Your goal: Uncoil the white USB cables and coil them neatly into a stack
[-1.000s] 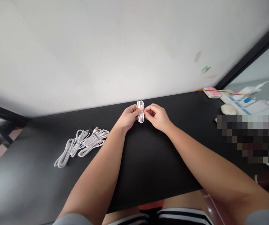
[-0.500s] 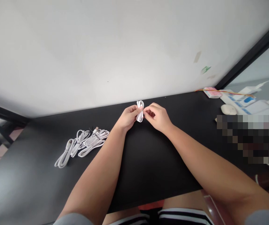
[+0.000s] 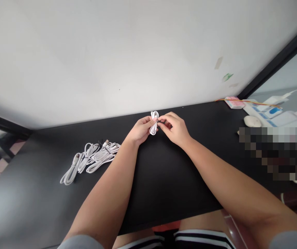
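Observation:
Pinched upright between the thumb and fingers of my left hand is a coiled white cable, held above the far part of the black table. My right hand is at the coil's right side, its thumb and fingertips closed on a thin black twist tie at the coil's middle. How far the tie goes around the coil is hidden by my fingers. Left of my left forearm, several coiled white cables lie in a cluster, with black ties and a USB plug showing.
The black table runs back to a white wall. On the right are a white mouse, a pink box, white power strips with plugs, and a blurred-out patch. The table's front edge is just above my lap.
My right fingertips have shifted slightly and spread a little, and the black tie between them shows more clearly. The coil in my left hand tilts slightly more.

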